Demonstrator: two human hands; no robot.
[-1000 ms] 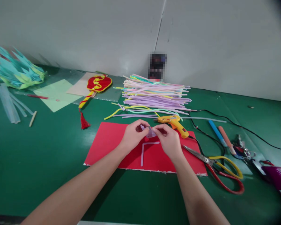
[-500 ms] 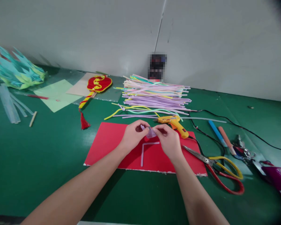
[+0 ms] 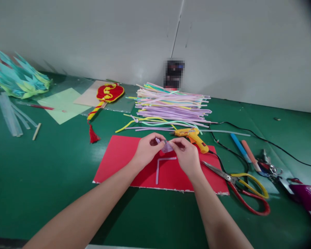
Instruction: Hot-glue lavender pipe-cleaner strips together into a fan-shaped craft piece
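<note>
Head view, left hand (image 3: 148,148) and right hand (image 3: 186,154) pinching small lilac piece (image 3: 167,149), bent lilac chenille stem (image 3: 157,171) nearer, on red board (image 3: 119,159)

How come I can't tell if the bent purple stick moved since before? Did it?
No. The bent purple stick lies in the same spot on the red board, shifted neither way.
</note>
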